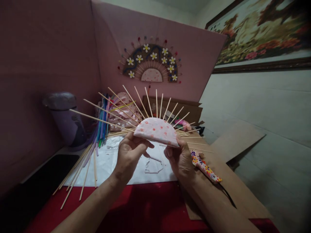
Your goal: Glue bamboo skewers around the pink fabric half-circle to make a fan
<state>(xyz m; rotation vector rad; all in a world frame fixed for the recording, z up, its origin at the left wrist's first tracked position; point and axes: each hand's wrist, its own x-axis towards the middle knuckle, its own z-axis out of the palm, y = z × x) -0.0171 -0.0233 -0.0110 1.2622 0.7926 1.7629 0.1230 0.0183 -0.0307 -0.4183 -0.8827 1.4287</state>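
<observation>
Both my hands hold up a half-round piece covered in pale pink cloth with red dots (157, 130). Several thin wooden sticks (114, 106) fan out from its curved top edge. My left hand (130, 154) pinches its left corner, fingers closed. My right hand (181, 159) grips its right corner from below, fingers closed round the edge. Under my hands lies a white sheet (116, 165) on a red surface (136, 207).
A finished fan with white flowers (152, 63) hangs on the pink board behind. Loose sticks (77, 174) lie at the left by a purple jar (65, 119). A flower-patterned tool (206, 168) rests on cardboard (233, 194) at the right. Ribbons and an open box sit behind.
</observation>
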